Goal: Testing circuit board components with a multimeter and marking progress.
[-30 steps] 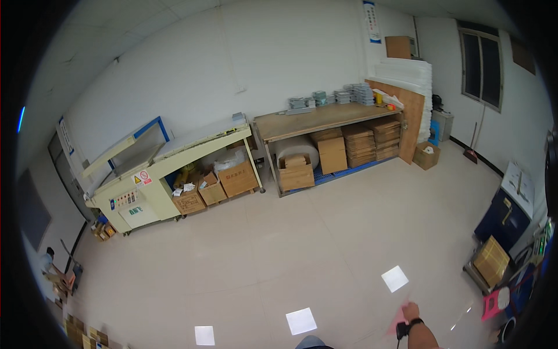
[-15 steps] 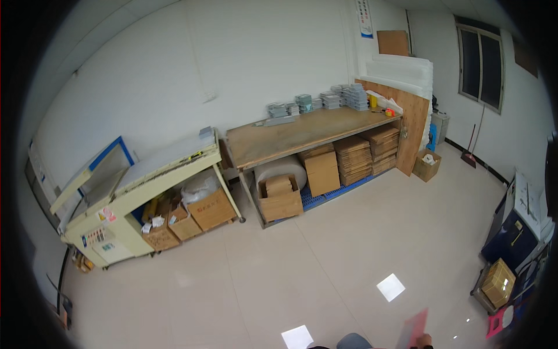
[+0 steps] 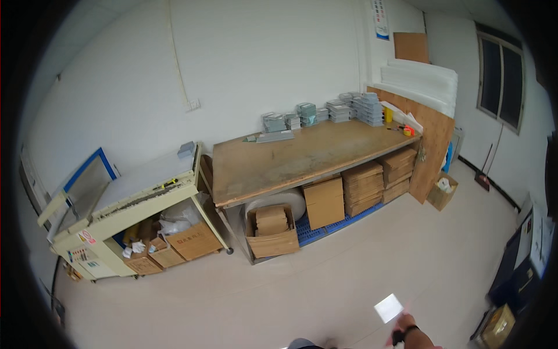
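My right hand (image 3: 407, 321) reaches in from the lower edge, right of the middle, with a dark band (image 3: 411, 329) round its wrist. Its fingers are closed on a pinkish-red flat thing, blurred and mostly hidden behind the hand and forearm; its kind cannot be made out. Just beyond the fingers, a bright white square patch (image 3: 388, 307) shows on the floor. My left hand is out of view. A grey-clad part of my leg (image 3: 301, 344) shows at the bottom edge, beside a small brownish blur.
Ahead stands a brown-topped workbench (image 3: 273, 160) bearing stacked grey pieces (image 3: 366, 109), with cardboard stacks (image 3: 363, 189) and an open carton (image 3: 271, 244) below. A cream machine (image 3: 136, 198) is at left. A wooden board (image 3: 433, 151) stands upright at the bench's right end. A taped carton (image 3: 497, 326) sits lower right.
The bench appears larger and nearer, and the view has shifted. My right hand now reaches further into the picture with the pinkish-red thing. The pink object at lower right has left view.
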Available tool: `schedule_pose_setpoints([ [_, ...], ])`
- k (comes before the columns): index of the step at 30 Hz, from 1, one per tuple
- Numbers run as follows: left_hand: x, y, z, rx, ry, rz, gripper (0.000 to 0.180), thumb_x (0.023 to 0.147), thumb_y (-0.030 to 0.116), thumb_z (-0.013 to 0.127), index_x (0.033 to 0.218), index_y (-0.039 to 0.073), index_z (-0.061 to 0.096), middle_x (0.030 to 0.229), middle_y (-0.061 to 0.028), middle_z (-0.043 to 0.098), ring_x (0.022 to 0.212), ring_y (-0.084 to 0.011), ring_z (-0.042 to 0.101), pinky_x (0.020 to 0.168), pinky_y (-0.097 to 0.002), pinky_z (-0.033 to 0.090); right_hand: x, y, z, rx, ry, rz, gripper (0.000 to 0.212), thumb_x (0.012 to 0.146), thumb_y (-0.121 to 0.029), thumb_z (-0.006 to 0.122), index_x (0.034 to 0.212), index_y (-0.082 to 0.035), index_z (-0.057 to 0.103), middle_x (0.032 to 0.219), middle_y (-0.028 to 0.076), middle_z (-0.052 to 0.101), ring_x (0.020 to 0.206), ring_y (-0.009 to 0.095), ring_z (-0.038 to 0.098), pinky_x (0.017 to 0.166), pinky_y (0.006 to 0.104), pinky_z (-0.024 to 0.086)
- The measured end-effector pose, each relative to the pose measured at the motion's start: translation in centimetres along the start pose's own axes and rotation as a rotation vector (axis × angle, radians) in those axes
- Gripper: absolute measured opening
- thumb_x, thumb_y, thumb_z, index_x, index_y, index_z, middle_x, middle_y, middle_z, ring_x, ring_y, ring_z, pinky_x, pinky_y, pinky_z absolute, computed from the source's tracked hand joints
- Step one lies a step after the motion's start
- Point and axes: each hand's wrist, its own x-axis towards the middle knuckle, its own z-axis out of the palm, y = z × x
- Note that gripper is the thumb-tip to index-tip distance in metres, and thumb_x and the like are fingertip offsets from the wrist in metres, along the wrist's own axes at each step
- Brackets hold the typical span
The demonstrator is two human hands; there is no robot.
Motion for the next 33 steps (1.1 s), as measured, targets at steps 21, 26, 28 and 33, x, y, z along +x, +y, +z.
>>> schedule_pose_setpoints([
  [21, 41.8, 23.5, -10.2, -0.271, 0.239, -0.064, 0.044, 0.098, 0.039, 0.045, 0.126, 0.007, 0.055, 0.127, -0.018, 0.056, 0.119, -0.0234, 0.054, 0.098, -0.0386, 0.043, 44.2, -45.9, -70.0, 1.478, 0.023, -0.748, 0.02, 0.093, -0.013, 0.06, 0.107, 0.001, 0.065, 0.093, 0.001, 0.066, 0.078, 0.009, 0.059, 0.07, 0.0267, 0.05],
  [26, 48.3, 30.8, -4.9, -0.485, 0.469, -0.163, 0.043, 0.098, 0.039, 0.045, 0.126, 0.007, 0.056, 0.126, -0.0183, 0.057, 0.118, -0.0235, 0.054, 0.098, -0.0385, 0.043, 69.2, -45.9, -71.4, 1.459, 0.175, -0.917, 0.022, 0.093, -0.018, 0.061, 0.108, -0.001, 0.061, 0.091, 0.002, 0.064, 0.08, 0.012, 0.061, 0.069, 0.0301, 0.053],
  [28, 48.7, 34.1, 0.0, -0.637, 0.678, -0.314, 0.043, 0.098, 0.039, 0.045, 0.125, 0.007, 0.056, 0.126, -0.0183, 0.057, 0.118, -0.0236, 0.054, 0.098, -0.0385, 0.043, 68.7, -51.1, -74.3, 1.371, -0.189, -0.707, 0.025, 0.092, -0.018, 0.059, 0.109, 0.0, 0.057, 0.099, 0.007, 0.061, 0.085, 0.017, 0.06, 0.072, 0.0325, 0.053],
  [33, 53.8, 42.3, 7.0, -0.889, 0.969, -0.478, 0.043, 0.098, 0.038, 0.045, 0.125, 0.007, 0.057, 0.126, -0.0186, 0.057, 0.118, -0.0237, 0.054, 0.098, -0.0384, 0.043, 85.7, -54.7, -72.8, 0.647, 1.218, -0.781, 0.043, 0.087, -0.004, 0.055, 0.128, 0.0, 0.043, 0.115, 0.011, 0.056, 0.099, 0.021, 0.056, 0.084, 0.033, 0.047],
])
